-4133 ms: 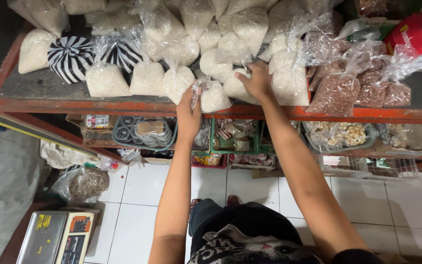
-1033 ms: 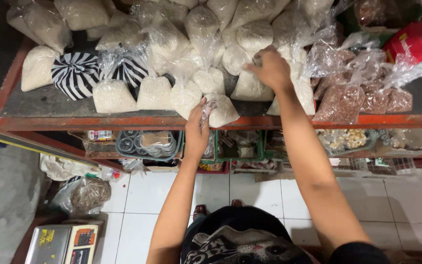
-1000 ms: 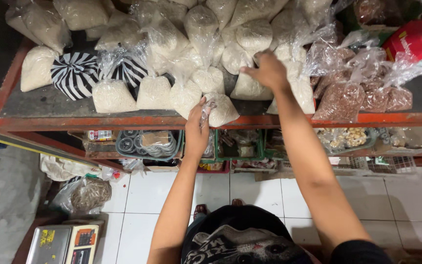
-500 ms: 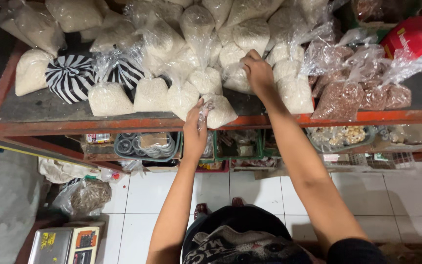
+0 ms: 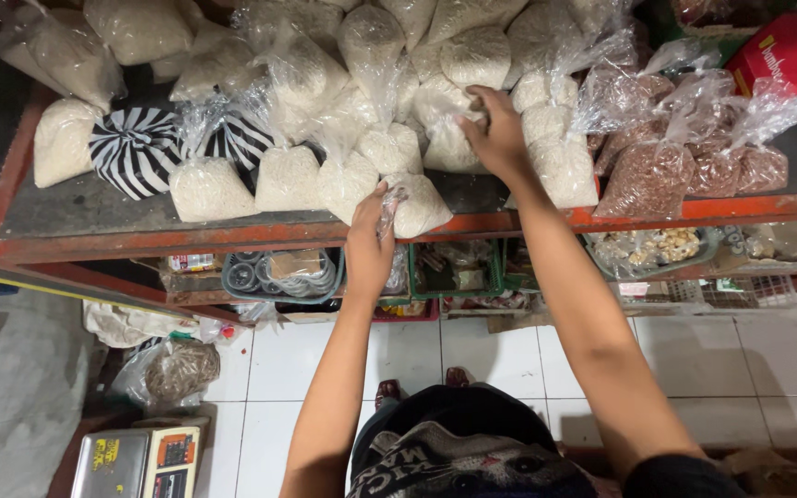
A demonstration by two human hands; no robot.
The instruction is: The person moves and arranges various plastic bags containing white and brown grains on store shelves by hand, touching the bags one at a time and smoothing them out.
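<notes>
Near edge: floor tiles (image 5: 325, 369), a weighing scale (image 5: 136, 461) bottom left, a clear bag of brownish stuff (image 5: 177, 369) on the floor by it. Under the shelf, a tray of round lids (image 5: 279, 274) and a green crate (image 5: 458, 269).

Left hand (image 5: 368, 247) is at the shelf's red front edge (image 5: 186, 240), fingers pressed together pinching the twisted plastic neck of a small bag of rice (image 5: 417, 205). Bag body sits on the shelf at the lip, touching the hand. Same hold as half a second ago; that bag hasn't shifted.

Right hand (image 5: 495, 129) has changed: half a second ago it was higher in the pile, now it is a bit lower and to the right, fingers curled over a rice bag in the second row (image 5: 449, 146). Can't tell if it's closed around the knot or just resting on top — the fingers hide it. Judging by that, sorting or picking through the rice pile goes on, one bag per hand.

Further back: more white rice bags stacked (image 5: 371, 46), black-and-white striped bag (image 5: 136, 152) to the left, bags of reddish-brown beans (image 5: 648, 175) to the right, red box (image 5: 786, 51) far right.
</notes>
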